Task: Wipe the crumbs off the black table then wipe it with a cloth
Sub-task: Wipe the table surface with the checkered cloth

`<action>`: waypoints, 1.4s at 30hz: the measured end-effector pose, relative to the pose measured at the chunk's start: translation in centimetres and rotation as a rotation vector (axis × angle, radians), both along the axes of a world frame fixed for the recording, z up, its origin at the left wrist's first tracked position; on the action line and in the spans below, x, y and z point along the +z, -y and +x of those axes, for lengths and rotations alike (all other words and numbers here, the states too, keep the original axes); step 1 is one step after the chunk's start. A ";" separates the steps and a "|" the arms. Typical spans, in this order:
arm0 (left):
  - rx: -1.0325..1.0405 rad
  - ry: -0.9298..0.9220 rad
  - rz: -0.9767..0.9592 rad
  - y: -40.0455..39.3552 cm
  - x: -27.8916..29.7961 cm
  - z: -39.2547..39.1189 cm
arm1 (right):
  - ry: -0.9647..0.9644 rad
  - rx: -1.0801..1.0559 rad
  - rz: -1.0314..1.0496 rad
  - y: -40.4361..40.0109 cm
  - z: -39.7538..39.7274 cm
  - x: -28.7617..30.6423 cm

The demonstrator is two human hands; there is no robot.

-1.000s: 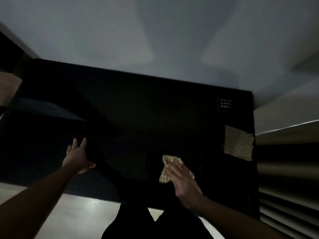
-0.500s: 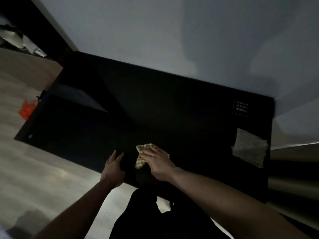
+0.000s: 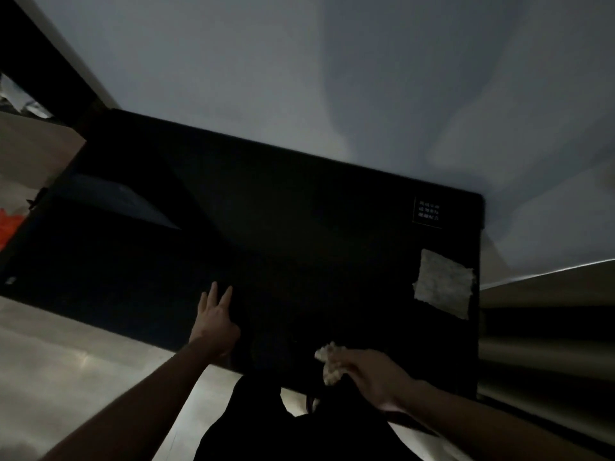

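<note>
Your right hand (image 3: 372, 374) was closed around a crumpled pale cloth (image 3: 331, 364) at the lower centre of the frame, right at the near edge of the black table (image 3: 299, 234); whether the cloth still touched the surface there I could not tell. Your left hand (image 3: 214, 322) lay open, fingers spread flat on the tabletop just left of centre, apparently bracing you.

No crumbs could be made out — the room was dim and the top too dark to show them — so I judged that as the main hazard: you could easily have missed patches and believed the table clean. With the cloth bunched into a small wad, each pass would have covered only a narrow strip, and anything pushed over the near edge would likely have dropped onto your dark clothing or the pale floor below.

A second, flatter pale cloth (image 3: 444, 282) lay near the table's right edge, at the right of the frame, well apart from both hands — a wide sweep that way could have dragged it off.
</note>
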State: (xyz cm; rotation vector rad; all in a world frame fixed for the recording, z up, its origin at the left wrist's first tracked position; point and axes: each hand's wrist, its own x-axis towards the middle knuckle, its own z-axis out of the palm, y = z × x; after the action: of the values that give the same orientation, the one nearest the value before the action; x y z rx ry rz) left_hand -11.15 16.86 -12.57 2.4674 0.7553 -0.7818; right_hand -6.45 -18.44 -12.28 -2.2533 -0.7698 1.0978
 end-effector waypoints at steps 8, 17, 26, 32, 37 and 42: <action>0.001 -0.096 -0.032 3.2 -0.7 7.1 | 0.400 -0.431 0.046 0.0 16.7 1.4; 0.000 -0.079 0.038 3.9 -2.7 7.3 | 0.388 -0.326 -0.244 -2.9 25.7 -2.6; -0.035 -0.107 0.054 3.8 -2.4 7.7 | 0.367 -0.142 0.060 2.2 7.4 -5.8; -0.048 -0.119 0.072 4.0 -2.0 7.8 | 0.160 -0.150 0.096 11.3 -2.1 -5.4; -0.041 -0.126 0.063 4.0 -1.8 7.9 | 0.067 -0.120 0.058 12.1 -1.5 -2.5; -0.050 -0.144 0.075 4.1 -1.7 7.9 | 0.367 -0.252 0.075 9.6 6.6 -2.0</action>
State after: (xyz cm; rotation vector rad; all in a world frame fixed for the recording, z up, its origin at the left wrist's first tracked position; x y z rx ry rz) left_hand -3.25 12.74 -14.28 2.5256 0.7899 -0.9753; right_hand 0.12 -28.03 -14.31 -2.4366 -0.6287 0.5383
